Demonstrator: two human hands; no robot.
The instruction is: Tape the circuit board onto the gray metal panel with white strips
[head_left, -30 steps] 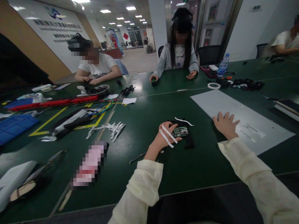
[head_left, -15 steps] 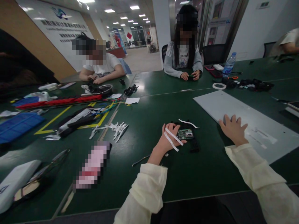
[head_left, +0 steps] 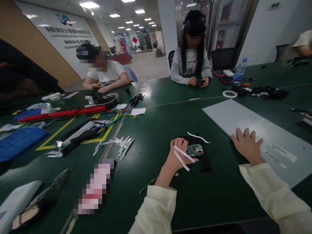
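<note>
My left hand [head_left: 177, 155] rests on the green table beside a small green circuit board [head_left: 195, 150] that lies on black parts [head_left: 206, 164]. Its fingers curl loosely and two white strips [head_left: 183, 156] stick across its back. Whether it grips the board I cannot tell. A further white strip [head_left: 198, 137] lies just behind the board. My right hand [head_left: 247, 145] lies flat with fingers spread on the near edge of a large grey panel [head_left: 255, 126].
A pile of white strips [head_left: 120, 143] lies left of the board. Further left are yellow tape lines, cables, red bars [head_left: 63, 112] and a blue tray [head_left: 17, 139]. A tape roll [head_left: 229, 94] and water bottle [head_left: 239, 71] stand beyond the panel. Other people sit across the table.
The view has shifted slightly, so both hands sit lower in the picture. Both hands keep their places on the board and the panel. The person opposite brought both hands together.
</note>
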